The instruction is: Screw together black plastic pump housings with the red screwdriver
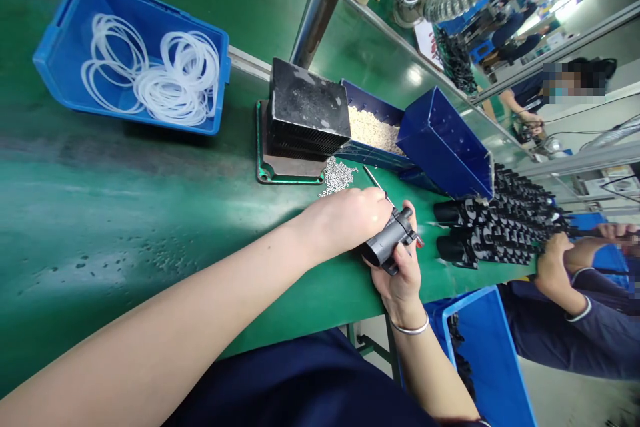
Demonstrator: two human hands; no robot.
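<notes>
My right hand [400,273], with a metal bangle at the wrist, is closed round a black plastic housing [390,239]. The housing has a round open end facing me and a small red piece [419,241] at its side. My left hand [363,213] reaches across from the left and is curled over the housing's upper side, its fingertips hidden. A thin metal rod-shaped tool [374,178] sticks out past its knuckles and appears to be held in it. Just beyond this hand, small metal rings [339,175] lie in a pile on the green table.
Left, a blue bin [55,67] holds white tubing loops [175,90]. A black block [307,97] stands on a metal base. Behind are a bin of beige pellets [373,127] and a tilted blue bin [445,140]. Black housings [505,220] line the right, near a co-worker's arm [560,273].
</notes>
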